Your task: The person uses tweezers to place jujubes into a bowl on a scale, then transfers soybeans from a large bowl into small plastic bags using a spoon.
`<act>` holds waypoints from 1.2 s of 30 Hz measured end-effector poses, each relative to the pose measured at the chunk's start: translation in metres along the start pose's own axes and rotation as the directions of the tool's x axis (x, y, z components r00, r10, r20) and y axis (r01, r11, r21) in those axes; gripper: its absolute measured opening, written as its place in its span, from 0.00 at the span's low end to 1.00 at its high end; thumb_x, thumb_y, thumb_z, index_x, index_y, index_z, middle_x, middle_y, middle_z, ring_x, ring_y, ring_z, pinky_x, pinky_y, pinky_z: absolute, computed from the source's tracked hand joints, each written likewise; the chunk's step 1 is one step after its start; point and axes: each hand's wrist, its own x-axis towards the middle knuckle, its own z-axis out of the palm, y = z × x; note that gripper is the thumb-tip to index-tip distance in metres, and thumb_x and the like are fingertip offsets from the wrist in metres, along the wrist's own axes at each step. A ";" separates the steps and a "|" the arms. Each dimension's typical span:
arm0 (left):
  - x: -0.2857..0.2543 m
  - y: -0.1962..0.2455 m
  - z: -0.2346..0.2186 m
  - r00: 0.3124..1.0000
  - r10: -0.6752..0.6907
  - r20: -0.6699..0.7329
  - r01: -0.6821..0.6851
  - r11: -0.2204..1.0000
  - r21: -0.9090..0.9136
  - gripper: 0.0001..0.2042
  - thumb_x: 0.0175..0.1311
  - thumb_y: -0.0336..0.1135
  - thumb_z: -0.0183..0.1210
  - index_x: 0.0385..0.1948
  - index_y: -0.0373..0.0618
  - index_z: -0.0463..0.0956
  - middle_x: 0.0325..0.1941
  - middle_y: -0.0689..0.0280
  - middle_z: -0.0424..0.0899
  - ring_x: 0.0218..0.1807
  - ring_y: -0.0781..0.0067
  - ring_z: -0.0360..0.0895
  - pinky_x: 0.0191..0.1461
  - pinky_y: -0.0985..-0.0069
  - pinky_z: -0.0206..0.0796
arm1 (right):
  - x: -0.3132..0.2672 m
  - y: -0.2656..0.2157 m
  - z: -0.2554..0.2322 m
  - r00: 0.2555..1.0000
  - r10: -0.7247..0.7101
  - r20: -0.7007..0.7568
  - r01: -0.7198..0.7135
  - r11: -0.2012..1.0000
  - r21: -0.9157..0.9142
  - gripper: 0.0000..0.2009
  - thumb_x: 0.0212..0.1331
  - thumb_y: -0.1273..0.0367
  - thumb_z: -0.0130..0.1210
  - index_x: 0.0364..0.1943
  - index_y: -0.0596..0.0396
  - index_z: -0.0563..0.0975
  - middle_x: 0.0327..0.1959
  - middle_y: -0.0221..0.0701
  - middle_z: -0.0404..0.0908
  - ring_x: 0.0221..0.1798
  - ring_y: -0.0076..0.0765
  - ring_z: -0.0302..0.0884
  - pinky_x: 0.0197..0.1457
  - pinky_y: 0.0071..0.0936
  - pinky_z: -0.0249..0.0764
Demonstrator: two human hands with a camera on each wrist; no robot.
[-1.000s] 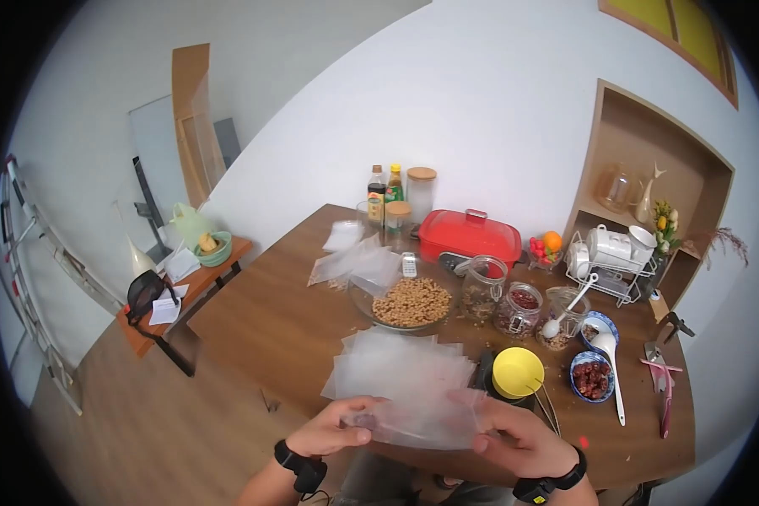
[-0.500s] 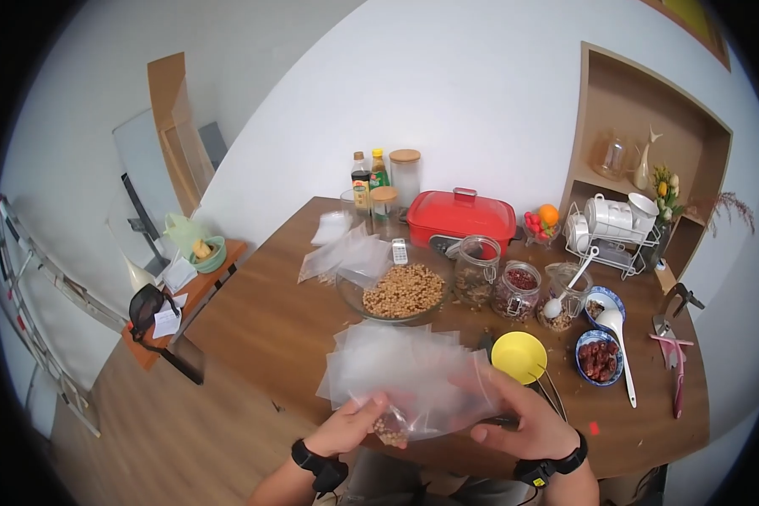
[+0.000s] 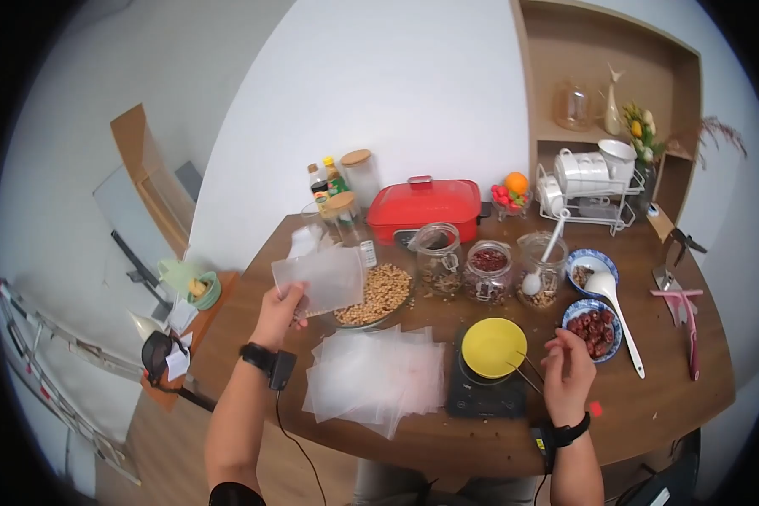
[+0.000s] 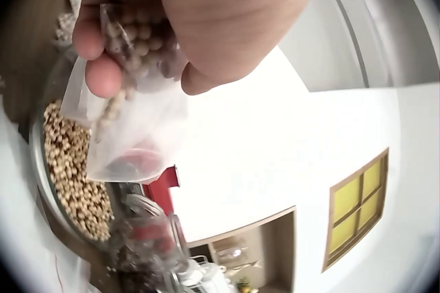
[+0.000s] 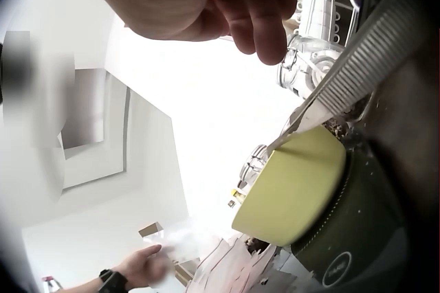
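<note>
My left hand pinches a clear plastic bag over the glass dish of soybeans. Up close in the left wrist view, beans lie bunched in the bag near my fingers. A stack of flat clear bags lies below that hand on the table. My right hand hovers with loosely bent fingers and nothing in them, beside the metal tweezers. These lean in the yellow bowl, which stands on a black kitchen scale.
Glass jars with dry ingredients stand behind the bowl. Blue-patterned bowls, one with red dates, and a white spoon are to the right. A red electric cooker sits at the back, left of a white cup rack.
My left hand has carried the bag with beans from above the stack up and left to the dish. My right hand has left the bag and moved right. The view has turned.
</note>
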 end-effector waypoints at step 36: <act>0.028 0.034 0.018 0.927 0.335 -0.167 -0.181 0.791 0.584 0.15 0.83 0.41 0.52 0.44 0.41 0.83 0.32 0.61 0.93 0.27 0.67 0.88 0.35 0.67 0.78 | -0.004 -0.006 0.000 0.998 0.034 0.061 -0.035 0.999 0.019 0.15 0.69 0.79 0.57 0.59 0.60 0.80 0.35 0.35 0.85 0.35 0.35 0.84 0.44 0.32 0.79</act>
